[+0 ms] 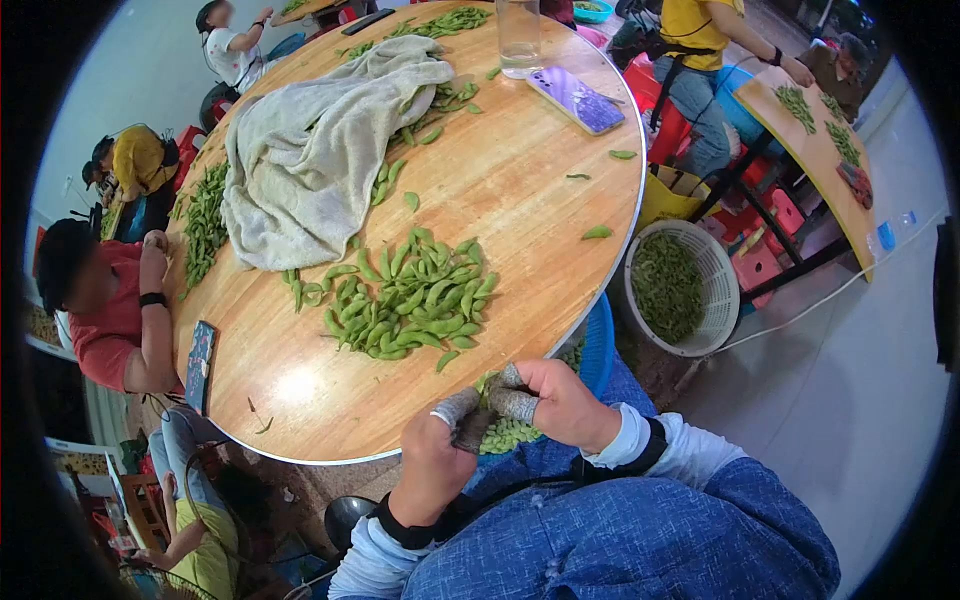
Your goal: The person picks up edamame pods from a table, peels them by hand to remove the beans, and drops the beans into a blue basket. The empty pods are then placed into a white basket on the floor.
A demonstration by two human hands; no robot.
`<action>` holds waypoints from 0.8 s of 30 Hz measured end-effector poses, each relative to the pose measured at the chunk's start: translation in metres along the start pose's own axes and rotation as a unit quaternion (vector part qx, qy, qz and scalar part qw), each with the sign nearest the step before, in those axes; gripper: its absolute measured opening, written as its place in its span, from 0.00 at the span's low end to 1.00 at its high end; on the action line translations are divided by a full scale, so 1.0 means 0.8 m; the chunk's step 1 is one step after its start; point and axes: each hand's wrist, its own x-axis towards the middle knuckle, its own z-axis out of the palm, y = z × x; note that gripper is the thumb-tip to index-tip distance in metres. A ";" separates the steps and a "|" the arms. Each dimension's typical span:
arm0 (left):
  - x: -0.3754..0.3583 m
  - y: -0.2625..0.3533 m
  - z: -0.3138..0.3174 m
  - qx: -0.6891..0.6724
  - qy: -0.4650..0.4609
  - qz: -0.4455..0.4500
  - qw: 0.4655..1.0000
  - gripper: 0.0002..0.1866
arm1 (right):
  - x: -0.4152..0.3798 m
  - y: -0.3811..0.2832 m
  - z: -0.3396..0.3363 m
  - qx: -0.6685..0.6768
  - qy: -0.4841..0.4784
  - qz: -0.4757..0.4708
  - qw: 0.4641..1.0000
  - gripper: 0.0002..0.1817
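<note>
My left hand [430, 462] and my right hand [565, 402] meet just off the near edge of the round wooden table [540, 230]. Grey wraps cover the thumbs and some fingers. Both hands are closed in a pinch, and a bit of green edamame pod [487, 381] shows between the fingertips, mostly hidden. Directly below are shelled green beans [508, 436] in a blue basin [600, 345], partly covered by my hands. On the tabletop in front of them lies a loose pile of edamame pods [415, 300].
A crumpled pale towel [310, 150] covers more pods. A glass [518, 40], a purple phone [577, 100] and a dark phone [200, 367] rest on the table. To the right stands a white basket [715, 290] of green pods. Several people sit around other tables.
</note>
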 end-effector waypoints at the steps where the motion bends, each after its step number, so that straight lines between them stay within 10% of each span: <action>1: -0.002 -0.001 -0.001 -0.020 -0.008 -0.032 0.999 0.11 | -0.001 0.001 -0.001 -0.006 -0.010 0.006 1.000 0.06; 24: -0.013 -0.012 0.002 -0.142 -0.029 -0.113 0.983 0.14 | -0.004 -0.013 0.005 -0.030 -0.018 -0.052 0.998 0.08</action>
